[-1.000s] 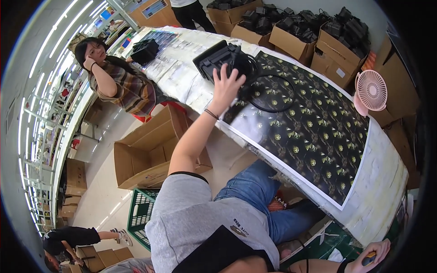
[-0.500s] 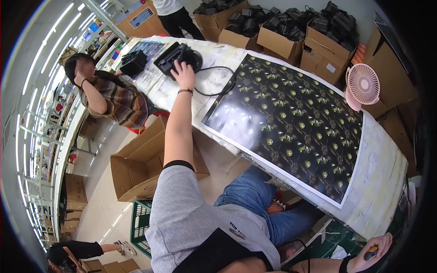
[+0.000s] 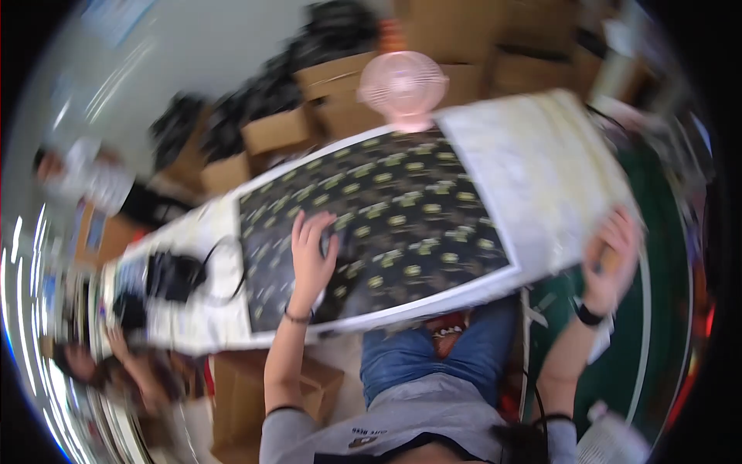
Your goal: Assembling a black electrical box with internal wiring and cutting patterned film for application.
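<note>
My left hand (image 3: 311,255) is over the dark sheet (image 3: 402,220) with a repeating pale-green pattern and white border, near its left half. Its fingers are spread and nothing shows in them; motion blur hides whether they touch the surface. Toward the table's right end, my right hand (image 3: 616,251) is closed on a small yellow-and-dark object (image 3: 609,261), mostly covered by the fingers, so its kind cannot be told. A black device (image 3: 175,275) with a looping black cable (image 3: 219,300) lies on the table left of the sheet.
A pink fan (image 3: 403,87) stands at the sheet's far edge. Cartons (image 3: 274,130) heaped with black items line the far side. A co-worker (image 3: 127,359) sits at the left end; another person (image 3: 97,178) is farther off. An open carton (image 3: 236,394) stands below the near edge.
The view has swung right and is blurred. My left hand has left the black device and moved right, over the sheet. My right hand has come up beside the table's right end, still holding the small object.
</note>
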